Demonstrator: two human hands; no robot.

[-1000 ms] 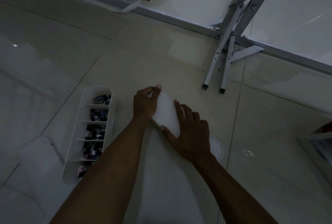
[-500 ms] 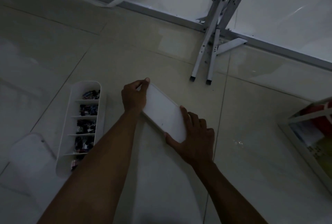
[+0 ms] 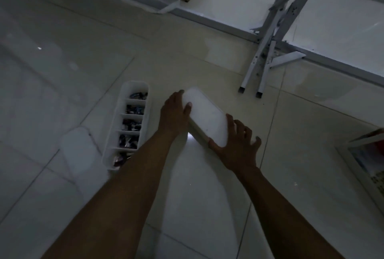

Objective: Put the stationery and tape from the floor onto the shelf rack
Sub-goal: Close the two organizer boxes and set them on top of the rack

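We see a dim scene, and much of it is hard to read. Our left hand (image 3: 174,113) curls over the far end of a white, rounded, oblong plastic box (image 3: 204,118), thumb lying on its top face and fingers wrapped round the end, so its grip is closed on the box. Our right hand (image 3: 239,146) meets the near end with fingers spread; the thumb and palm touch the near corner, but we cannot tell whether that grip actually clamps the box or only rests against it. The box sits over the pale glossy tiled floor (image 3: 83,51), near the middle of the view; a bright patch shows under its near edge, and we cannot tell whether it is lifted or still touching the tiles. Its contents are hidden by its closed top.

Just left of our left forearm lies a long white plastic divided tray (image 3: 126,123) on the floor, its compartments holding small dark items too blurred to identify; the nearest compartment is partly covered by the forearm. Beside it, toward the left edge of the floor, a flat translucent rounded lid (image 3: 78,150) is barely visible.

Toward the upper right stand the white metal legs of the shelf rack (image 3: 261,67), cut off by the top edge. At the right edge a white-framed object (image 3: 365,155) with red inside is cropped and unclear.
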